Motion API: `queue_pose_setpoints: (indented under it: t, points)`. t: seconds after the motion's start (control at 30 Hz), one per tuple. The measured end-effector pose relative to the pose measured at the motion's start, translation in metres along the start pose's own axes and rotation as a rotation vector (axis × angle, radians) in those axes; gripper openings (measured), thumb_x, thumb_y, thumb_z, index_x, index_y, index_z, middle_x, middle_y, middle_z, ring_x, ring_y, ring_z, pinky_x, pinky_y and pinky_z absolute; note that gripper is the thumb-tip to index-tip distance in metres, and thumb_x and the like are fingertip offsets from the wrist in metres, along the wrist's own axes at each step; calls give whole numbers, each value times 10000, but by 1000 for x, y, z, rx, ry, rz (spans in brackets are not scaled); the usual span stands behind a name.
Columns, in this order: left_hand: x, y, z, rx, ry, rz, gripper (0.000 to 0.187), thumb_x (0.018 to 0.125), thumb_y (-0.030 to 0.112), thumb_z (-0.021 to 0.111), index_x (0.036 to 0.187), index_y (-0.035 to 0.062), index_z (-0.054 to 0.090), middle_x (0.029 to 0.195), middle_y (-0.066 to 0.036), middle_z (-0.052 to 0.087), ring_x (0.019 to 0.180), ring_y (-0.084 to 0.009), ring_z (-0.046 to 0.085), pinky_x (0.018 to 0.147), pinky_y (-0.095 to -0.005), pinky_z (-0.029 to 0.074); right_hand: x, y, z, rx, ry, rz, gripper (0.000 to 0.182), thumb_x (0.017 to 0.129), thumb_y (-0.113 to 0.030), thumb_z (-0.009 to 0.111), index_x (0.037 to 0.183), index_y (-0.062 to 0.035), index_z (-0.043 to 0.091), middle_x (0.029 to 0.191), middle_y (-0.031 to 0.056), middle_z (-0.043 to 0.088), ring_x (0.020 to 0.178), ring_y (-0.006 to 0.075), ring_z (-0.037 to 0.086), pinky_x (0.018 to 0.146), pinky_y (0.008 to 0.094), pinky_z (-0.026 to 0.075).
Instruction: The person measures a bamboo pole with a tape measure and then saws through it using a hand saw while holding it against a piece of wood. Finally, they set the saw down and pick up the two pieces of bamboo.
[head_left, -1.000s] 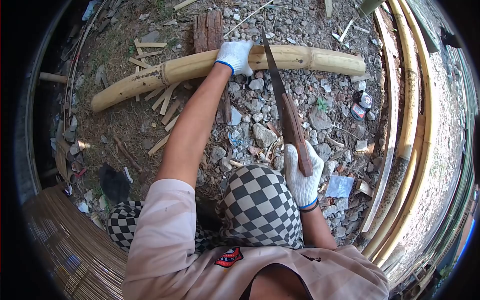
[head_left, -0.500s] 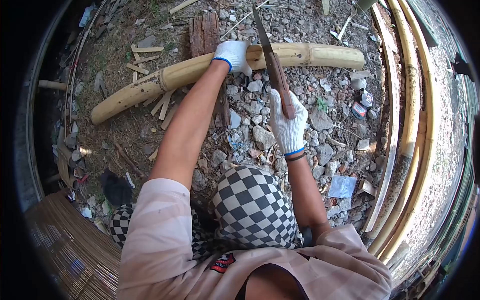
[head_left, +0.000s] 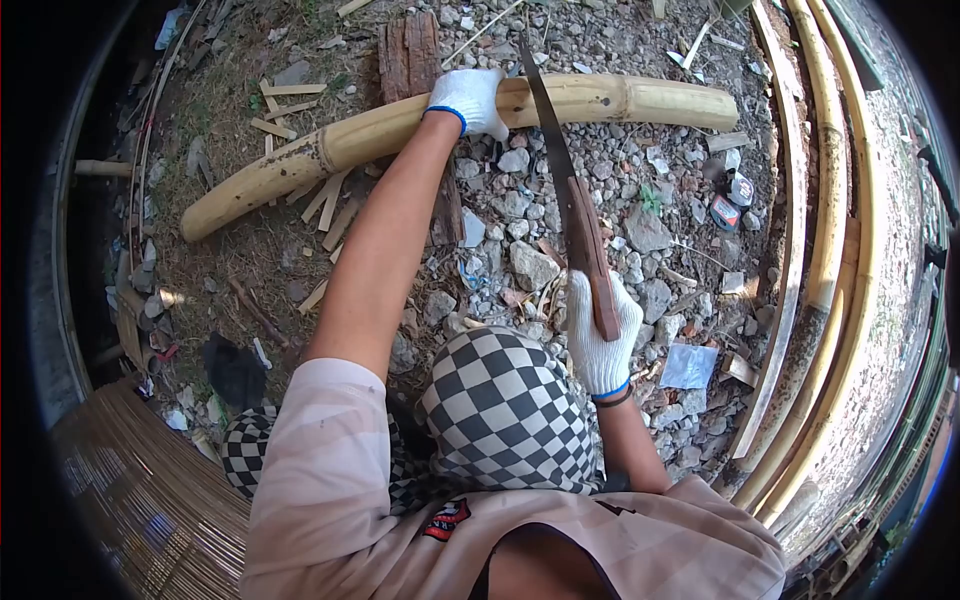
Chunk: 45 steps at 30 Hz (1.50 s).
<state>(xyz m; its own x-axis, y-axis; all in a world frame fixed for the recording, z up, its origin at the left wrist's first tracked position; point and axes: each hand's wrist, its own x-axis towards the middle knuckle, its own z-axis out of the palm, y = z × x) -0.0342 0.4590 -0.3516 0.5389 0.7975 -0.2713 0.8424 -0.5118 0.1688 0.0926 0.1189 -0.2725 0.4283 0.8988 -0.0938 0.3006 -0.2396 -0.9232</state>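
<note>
Right hand (head_left: 600, 368): gloved, fingers wrapped narrow round the handle of the saw (head_left: 582, 225) (fingertips mostly out of sight).
Saw blade (head_left: 553, 135): crosses the bamboo pole (head_left: 375, 137) just right of the other glove.
Left hand (head_left: 468, 98): gloved, fingers curled over the pole.
Bamboo pole: lies across the weathered plank (head_left: 409, 60), ahead of the knees (head_left: 508, 405).
Progress: sawing looks under way; pole apparently one piece, cut depth cannot be told.

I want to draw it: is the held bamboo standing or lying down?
Lying down: the bamboo stretches sideways over the brown wood, under the left hand.
</note>
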Motion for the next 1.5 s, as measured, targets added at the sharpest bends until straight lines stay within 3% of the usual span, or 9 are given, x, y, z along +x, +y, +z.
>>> queue_pose_setpoints:
  t: [0.2, 0.43, 0.63, 0.7, 1.03, 1.17, 1.33, 1.4, 1.5]
  points:
    - [-5, 1, 6, 4, 47, 5, 847, 592, 430, 961, 1325, 110, 678, 1229, -178, 768, 1147, -363, 739, 1020, -488, 588, 83, 7, 39, -57, 38, -166, 326, 1098, -273, 670, 925, 3, 688, 663, 54, 613, 559, 112, 549, 541, 329, 446]
    - [-5, 3, 4, -1, 38, 4, 804, 610, 401, 949, 1309, 109, 683, 1232, -178, 765, 1143, -365, 740, 995, -500, 596, 8, 12, 9, -10, 75, -65, 352, 1056, -229, 729, 1312, 12, 732, 1063, 191, 814, 947, 176, 784, 826, 309, 588]
    - [-3, 4, -1, -12, -3, -5, 784, 611, 405, 949, 1292, 112, 696, 1243, -172, 761, 1165, -363, 734, 1003, -494, 593, 89, 0, 42, -67, 54, -133, 191, 1053, -207, 714, 1043, -18, 744, 771, 163, 691, 591, 243, 589, 604, 362, 512]
    - [-3, 3, 4, 7, 13, 0, 782, 611, 408, 949, 1290, 111, 698, 1247, -172, 760, 1167, -360, 735, 1005, -491, 592, 36, 0, 14, -154, 55, -160, 268, 1069, -231, 707, 1152, 20, 752, 788, 94, 718, 678, 104, 622, 633, 311, 521]
    - [-3, 2, 5, -6, -2, -2, 826, 585, 422, 951, 1306, 115, 688, 1249, -177, 759, 1153, -371, 738, 1007, -493, 594, 70, -1, 32, -26, -8, 36, 279, 1096, -267, 679, 1073, 2, 748, 709, 47, 663, 624, 117, 644, 580, 318, 510]
    - [4, -1, 3, 5, 46, 0, 842, 585, 424, 950, 1326, 124, 686, 1231, -179, 766, 1150, -377, 737, 1007, -497, 595, 2, 25, 5, -53, 71, -91, 292, 1074, -165, 698, 1285, 34, 727, 921, 107, 763, 764, 106, 684, 703, 301, 568]
    - [1, -1, 4, -26, -12, -12, 839, 593, 417, 952, 1330, 118, 685, 1241, -185, 760, 1170, -378, 729, 1010, -501, 593, 122, 8, 59, -48, 30, -305, 282, 1083, -237, 694, 966, 19, 706, 692, 82, 642, 590, 117, 513, 557, 318, 457]
    - [5, 0, 4, -3, 9, -9, 815, 597, 401, 931, 1319, 117, 680, 1209, -183, 766, 1140, -371, 740, 991, -495, 600, 80, -10, 30, -7, 0, -48, 269, 1079, -233, 700, 978, 16, 711, 680, 63, 637, 593, 110, 522, 553, 335, 459]
    - [3, -3, 19, 16, 126, 25, 814, 607, 386, 903, 1341, 129, 664, 1161, -185, 778, 1093, -371, 759, 953, -481, 616, -20, -3, -18, -46, -75, 118, 352, 1066, -153, 686, 1343, 62, 718, 1115, 143, 817, 939, 138, 759, 865, 311, 591]
